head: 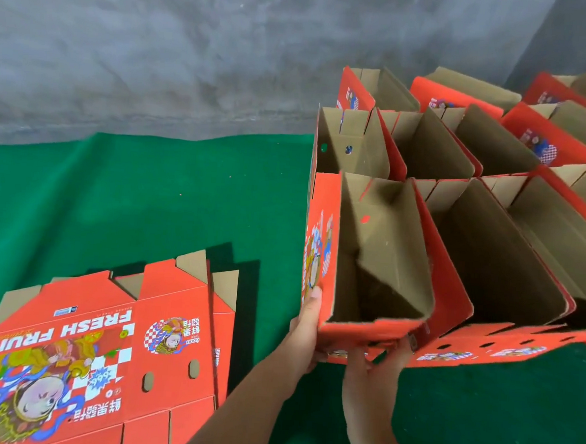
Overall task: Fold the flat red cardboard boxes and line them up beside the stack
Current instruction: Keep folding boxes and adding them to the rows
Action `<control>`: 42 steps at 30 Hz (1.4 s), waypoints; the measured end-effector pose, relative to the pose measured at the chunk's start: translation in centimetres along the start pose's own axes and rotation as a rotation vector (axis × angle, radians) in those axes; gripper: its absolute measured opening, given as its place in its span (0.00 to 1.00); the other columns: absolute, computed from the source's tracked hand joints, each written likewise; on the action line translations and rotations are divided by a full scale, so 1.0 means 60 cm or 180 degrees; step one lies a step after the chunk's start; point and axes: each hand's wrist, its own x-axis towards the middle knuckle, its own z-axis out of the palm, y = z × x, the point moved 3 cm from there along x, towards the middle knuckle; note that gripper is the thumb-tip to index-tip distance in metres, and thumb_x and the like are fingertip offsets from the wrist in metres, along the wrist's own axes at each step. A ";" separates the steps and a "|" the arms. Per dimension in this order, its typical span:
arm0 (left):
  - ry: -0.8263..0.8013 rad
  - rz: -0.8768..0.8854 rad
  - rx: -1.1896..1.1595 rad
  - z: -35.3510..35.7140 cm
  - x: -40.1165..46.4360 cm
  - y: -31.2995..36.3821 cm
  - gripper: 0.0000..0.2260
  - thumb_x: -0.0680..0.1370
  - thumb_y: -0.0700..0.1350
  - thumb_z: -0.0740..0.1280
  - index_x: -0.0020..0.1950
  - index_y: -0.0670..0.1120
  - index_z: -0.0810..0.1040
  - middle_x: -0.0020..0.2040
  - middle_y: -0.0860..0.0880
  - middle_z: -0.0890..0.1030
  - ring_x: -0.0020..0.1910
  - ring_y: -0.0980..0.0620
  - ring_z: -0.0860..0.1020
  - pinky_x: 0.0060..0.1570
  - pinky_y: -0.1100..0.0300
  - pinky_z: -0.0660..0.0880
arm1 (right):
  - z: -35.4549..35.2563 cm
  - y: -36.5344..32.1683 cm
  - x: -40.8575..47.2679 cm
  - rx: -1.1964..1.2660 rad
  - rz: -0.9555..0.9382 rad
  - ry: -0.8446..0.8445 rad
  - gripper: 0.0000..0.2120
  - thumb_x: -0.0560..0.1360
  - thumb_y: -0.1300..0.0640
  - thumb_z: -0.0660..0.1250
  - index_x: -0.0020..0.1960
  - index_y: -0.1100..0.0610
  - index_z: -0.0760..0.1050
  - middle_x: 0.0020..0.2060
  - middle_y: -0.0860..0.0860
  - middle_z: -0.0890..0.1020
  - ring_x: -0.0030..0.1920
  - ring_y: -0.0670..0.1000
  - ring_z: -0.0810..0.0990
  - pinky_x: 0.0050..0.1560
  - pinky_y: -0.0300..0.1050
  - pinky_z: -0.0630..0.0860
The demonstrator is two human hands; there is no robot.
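Note:
A stack of flat red boxes [98, 350] printed "FRESH FRUIT" lies at the lower left on the green cloth. A folded, open-topped red box [382, 258] stands at the near left end of the rows of folded boxes. My left hand [307, 329] grips its near left corner, thumb up against the printed side. My right hand [375, 371] holds its near bottom edge, fingers curled under the front panel. Inside the box a brown bottom flap stands up at a slant.
Several folded red boxes [490, 234] stand in rows to the right and behind, open tops up. A green cloth [149, 196] covers the surface. A grey concrete wall [192, 44] rises at the back.

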 end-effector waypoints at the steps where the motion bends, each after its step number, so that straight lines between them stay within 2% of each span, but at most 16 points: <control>1: 0.0027 -0.0023 -0.0056 -0.008 0.002 0.000 0.43 0.58 0.87 0.57 0.56 0.55 0.75 0.55 0.47 0.84 0.51 0.45 0.85 0.39 0.57 0.72 | 0.000 -0.004 0.009 -0.0200 0.0027 -0.0031 0.34 0.74 0.57 0.67 0.75 0.35 0.61 0.54 0.34 0.78 0.48 0.37 0.82 0.45 0.43 0.75; 4: 0.0024 0.0039 -0.0097 -0.043 0.015 0.000 0.49 0.50 0.89 0.59 0.53 0.54 0.83 0.46 0.46 0.89 0.51 0.43 0.86 0.59 0.49 0.78 | 0.008 -0.010 0.019 -0.0539 0.0183 -0.0293 0.28 0.67 0.49 0.64 0.69 0.45 0.71 0.47 0.43 0.82 0.46 0.49 0.82 0.47 0.52 0.77; 6: -0.0054 0.0217 0.0004 -0.069 0.013 -0.001 0.47 0.52 0.87 0.56 0.52 0.57 0.88 0.49 0.46 0.89 0.52 0.43 0.86 0.71 0.43 0.72 | 0.023 -0.015 0.014 -0.0581 0.0200 -0.0577 0.26 0.67 0.49 0.64 0.65 0.46 0.74 0.46 0.43 0.83 0.47 0.46 0.82 0.51 0.51 0.78; 9: -0.0167 0.0420 -0.0105 -0.102 0.005 -0.006 0.40 0.61 0.87 0.54 0.57 0.65 0.86 0.54 0.51 0.88 0.56 0.46 0.87 0.73 0.43 0.69 | 0.059 -0.032 0.027 -0.0576 0.0111 -0.1145 0.23 0.69 0.51 0.62 0.64 0.44 0.76 0.50 0.41 0.83 0.49 0.38 0.80 0.54 0.45 0.77; 13: -0.0256 0.0578 0.0163 -0.114 -0.007 0.006 0.40 0.68 0.86 0.46 0.69 0.68 0.77 0.60 0.58 0.86 0.60 0.51 0.85 0.77 0.42 0.65 | 0.094 -0.059 0.066 -0.0431 0.0153 -0.1468 0.17 0.77 0.56 0.64 0.65 0.47 0.74 0.52 0.45 0.82 0.53 0.45 0.81 0.50 0.44 0.76; 17: -0.0002 0.0584 0.0295 -0.120 0.004 0.018 0.46 0.63 0.88 0.48 0.75 0.67 0.69 0.51 0.59 0.88 0.54 0.50 0.87 0.65 0.47 0.76 | 0.085 -0.044 0.054 -0.0269 0.0032 -0.1147 0.19 0.75 0.60 0.65 0.63 0.45 0.74 0.53 0.44 0.80 0.54 0.43 0.81 0.48 0.36 0.74; 19: 0.0163 0.0492 0.0179 -0.111 0.013 0.016 0.51 0.62 0.88 0.52 0.76 0.60 0.69 0.46 0.54 0.89 0.51 0.48 0.88 0.57 0.50 0.78 | 0.074 -0.024 0.032 -0.0161 -0.0033 -0.0984 0.23 0.74 0.64 0.67 0.65 0.45 0.72 0.55 0.44 0.76 0.53 0.38 0.80 0.47 0.32 0.76; 22: 0.0307 0.0029 -0.0054 -0.070 0.028 0.005 0.48 0.71 0.80 0.48 0.76 0.46 0.72 0.51 0.43 0.86 0.48 0.46 0.84 0.51 0.52 0.76 | 0.048 0.004 0.024 0.0006 0.0033 -0.0706 0.24 0.72 0.63 0.69 0.65 0.47 0.70 0.55 0.48 0.76 0.51 0.42 0.81 0.47 0.36 0.78; 24: 0.0217 0.0040 -0.0073 -0.041 0.036 0.000 0.47 0.71 0.79 0.48 0.74 0.46 0.72 0.58 0.43 0.84 0.48 0.48 0.84 0.47 0.54 0.75 | 0.040 -0.003 0.057 0.0011 0.0048 -0.0689 0.29 0.68 0.59 0.69 0.68 0.50 0.68 0.54 0.45 0.78 0.53 0.45 0.81 0.52 0.40 0.76; 26: 0.0270 0.0268 -0.0194 -0.027 0.043 0.005 0.48 0.66 0.81 0.49 0.73 0.48 0.73 0.59 0.45 0.85 0.51 0.48 0.86 0.47 0.55 0.76 | 0.051 -0.026 0.105 -0.0068 -0.0107 -0.0816 0.28 0.68 0.60 0.69 0.66 0.50 0.70 0.51 0.41 0.80 0.54 0.42 0.81 0.56 0.40 0.76; 29: 0.0348 0.0518 -0.0464 -0.026 0.066 0.050 0.41 0.73 0.79 0.51 0.73 0.51 0.72 0.57 0.45 0.87 0.50 0.48 0.88 0.58 0.51 0.78 | 0.101 -0.066 0.156 -0.0192 -0.0220 -0.0922 0.20 0.70 0.65 0.68 0.57 0.45 0.73 0.47 0.37 0.81 0.50 0.36 0.81 0.49 0.35 0.75; 32: 0.0324 0.0692 -0.0399 -0.041 0.102 0.127 0.38 0.74 0.80 0.50 0.66 0.54 0.79 0.55 0.46 0.88 0.52 0.46 0.87 0.68 0.46 0.77 | 0.172 -0.081 0.183 0.0086 0.0024 -0.1013 0.31 0.72 0.67 0.65 0.69 0.43 0.66 0.57 0.43 0.80 0.54 0.40 0.82 0.57 0.44 0.77; 34: 0.0179 0.0794 -0.0276 -0.049 0.129 0.178 0.39 0.75 0.80 0.47 0.61 0.55 0.84 0.52 0.47 0.89 0.54 0.46 0.87 0.69 0.44 0.76 | 0.219 -0.084 0.203 0.0277 0.0337 -0.0973 0.45 0.72 0.67 0.66 0.81 0.41 0.50 0.69 0.51 0.73 0.60 0.46 0.81 0.62 0.52 0.79; 36: 0.0020 0.0880 -0.0183 -0.049 0.158 0.224 0.40 0.77 0.79 0.44 0.61 0.56 0.85 0.53 0.47 0.89 0.57 0.44 0.85 0.69 0.43 0.76 | 0.260 -0.089 0.229 0.0328 0.0541 -0.0933 0.53 0.73 0.63 0.69 0.81 0.38 0.37 0.77 0.49 0.63 0.68 0.51 0.75 0.66 0.55 0.75; 39: 0.0050 0.0992 -0.0144 -0.043 0.209 0.289 0.36 0.80 0.75 0.45 0.66 0.54 0.79 0.55 0.45 0.87 0.58 0.40 0.85 0.64 0.42 0.80 | 0.312 -0.091 0.276 0.0418 0.0584 -0.1145 0.57 0.73 0.56 0.71 0.77 0.32 0.29 0.82 0.46 0.53 0.76 0.52 0.65 0.73 0.58 0.69; 42: 0.0111 0.1066 0.0019 -0.030 0.257 0.334 0.25 0.82 0.71 0.50 0.65 0.54 0.68 0.57 0.53 0.81 0.61 0.43 0.83 0.63 0.46 0.80 | 0.349 -0.101 0.324 0.0734 0.0586 -0.1319 0.59 0.68 0.58 0.70 0.77 0.31 0.30 0.80 0.45 0.59 0.75 0.53 0.70 0.73 0.63 0.69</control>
